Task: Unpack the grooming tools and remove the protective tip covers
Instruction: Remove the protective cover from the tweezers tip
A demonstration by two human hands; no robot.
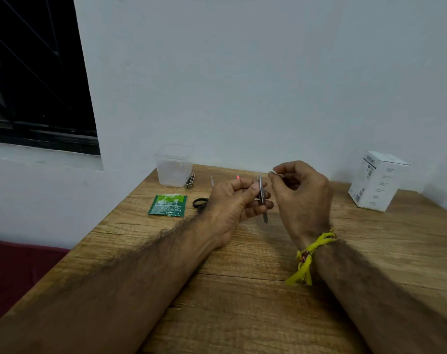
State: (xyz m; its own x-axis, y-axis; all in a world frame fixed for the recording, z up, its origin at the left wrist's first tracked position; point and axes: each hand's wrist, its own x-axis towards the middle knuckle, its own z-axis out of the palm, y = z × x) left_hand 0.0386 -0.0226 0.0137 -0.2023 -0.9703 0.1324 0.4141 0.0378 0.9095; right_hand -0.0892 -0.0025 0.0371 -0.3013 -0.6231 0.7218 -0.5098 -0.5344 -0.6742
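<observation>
Tweezers (261,198): upright above bench (243,290), pinched in left hand (239,200). Right hand (300,192) pinches small clear cover beside tips. Risk: tiny cover slips, lost on bench.

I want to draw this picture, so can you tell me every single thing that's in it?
Tweezers: one, silver metal, upright in the left hand.
Small clear piece: one, pinched in the right fingertips beside the tweezers' top; too small to tell more.
Packet: one, green, flat on the table left of the hands.
Ring handle: one visible, black, beside the packet, partly behind the left hand.
Nail clipper: one, silver, leaning against the tub.
Plastic tub: one, clear, at the table's back edge.
Box: one, white, back right.
Table: one, wood brown.
Window: one, dark, upper left.
Wrist thread: one, yellow, right wrist.
Left hand: holding the tweezers.
Right hand: pinching the clear piece.
</observation>
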